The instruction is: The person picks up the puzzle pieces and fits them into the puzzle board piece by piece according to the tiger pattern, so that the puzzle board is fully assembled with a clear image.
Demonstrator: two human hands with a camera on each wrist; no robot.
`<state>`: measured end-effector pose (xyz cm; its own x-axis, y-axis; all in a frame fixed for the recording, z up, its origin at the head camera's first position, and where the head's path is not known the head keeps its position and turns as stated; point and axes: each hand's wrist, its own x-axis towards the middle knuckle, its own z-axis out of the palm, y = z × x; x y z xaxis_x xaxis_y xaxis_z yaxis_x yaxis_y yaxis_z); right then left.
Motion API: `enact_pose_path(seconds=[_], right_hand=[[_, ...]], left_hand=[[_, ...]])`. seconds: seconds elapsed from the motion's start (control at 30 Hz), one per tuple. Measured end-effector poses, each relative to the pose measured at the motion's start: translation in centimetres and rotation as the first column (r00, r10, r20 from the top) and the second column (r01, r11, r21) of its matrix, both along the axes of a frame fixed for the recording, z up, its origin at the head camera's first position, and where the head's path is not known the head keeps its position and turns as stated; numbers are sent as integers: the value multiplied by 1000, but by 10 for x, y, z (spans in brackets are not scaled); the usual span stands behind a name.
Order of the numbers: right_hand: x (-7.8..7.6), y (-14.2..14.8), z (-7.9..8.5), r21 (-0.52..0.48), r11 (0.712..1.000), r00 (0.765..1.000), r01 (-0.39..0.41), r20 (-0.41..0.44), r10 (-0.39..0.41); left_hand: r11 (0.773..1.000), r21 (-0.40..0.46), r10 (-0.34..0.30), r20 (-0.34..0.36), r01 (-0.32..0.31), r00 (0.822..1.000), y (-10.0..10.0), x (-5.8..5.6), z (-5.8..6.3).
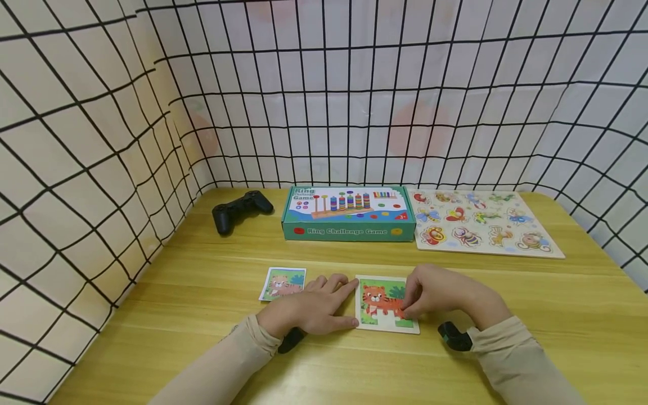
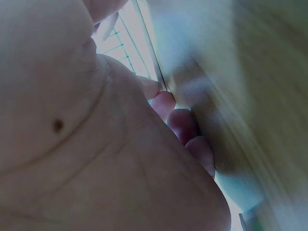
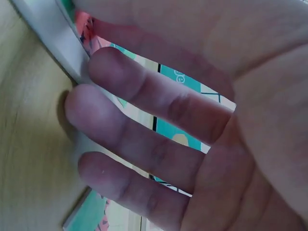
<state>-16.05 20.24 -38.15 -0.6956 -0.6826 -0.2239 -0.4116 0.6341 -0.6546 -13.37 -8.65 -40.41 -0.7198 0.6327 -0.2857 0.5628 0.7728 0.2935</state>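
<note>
A small square tiger jigsaw lies flat in a pale frame on the table, with a pale bare gap along its lower middle. My left hand rests palm down beside it, fingers spread, forefinger and thumb touching the frame's left edge. At the jigsaw's right side, my right hand pinches a puzzle piece with thumb and forefinger; the fingers partly cover it. In the right wrist view the other fingers reach loosely beside the frame. A matching tiger card lies left of the left hand.
Behind the hands stands a green Ring Challenge Game box. A black game controller lies to its left, and a wooden animal puzzle board to its right. Black wire mesh encloses the wooden table at the back and sides.
</note>
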Motion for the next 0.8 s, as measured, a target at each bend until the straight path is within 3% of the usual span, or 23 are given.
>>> enact_pose_path(seconds=[0.2, 0.57, 0.8], right_hand=[[-1, 10, 4, -31, 999, 999, 12, 41, -11], [-7, 55, 13, -104, 991, 996, 78, 59, -72], [-6, 70, 15, -87, 990, 992, 112, 67, -107]], left_hand=[[1000, -1, 3, 7, -3, 1000, 0, -1, 0], [1000, -2, -9, -1, 9, 1000, 0, 0, 1], [1000, -4, -6, 8, 6, 1000, 0, 0, 0]])
